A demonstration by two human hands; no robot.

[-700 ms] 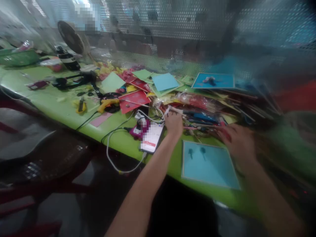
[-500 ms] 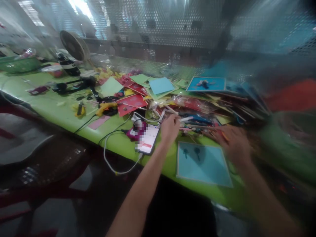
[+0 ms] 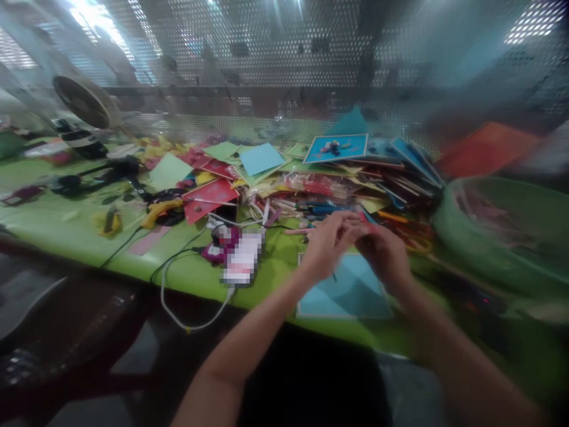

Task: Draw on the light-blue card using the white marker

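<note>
My left hand (image 3: pixel 328 243) and my right hand (image 3: pixel 386 252) are together above a light blue card (image 3: pixel 342 296) on the green table. The fingers of my right hand are closed on a slim red item (image 3: pixel 363 217), whose tip shows at the fingertips; its kind is too blurred to tell. My left fingers are bent and pressed close to the right ones, and what they pinch is hidden. The card lies flat, with part of its face covered by my hands and their shadow.
Left of my hands lie a phone (image 3: pixel 243 258) on a white cable and a purple power socket (image 3: pixel 217 249). Behind are piled coloured cards (image 3: pixel 262 159), pens and sticks. A yellow glue gun (image 3: pixel 162 209) lies leftward, a green basket (image 3: pixel 502 237) stands right, a fan (image 3: pixel 82 102) far left.
My left hand has moved right, away from the phone and the white strip. My right hand has come left from the pile, and the two now meet over the blue card. The view has shifted right.
</note>
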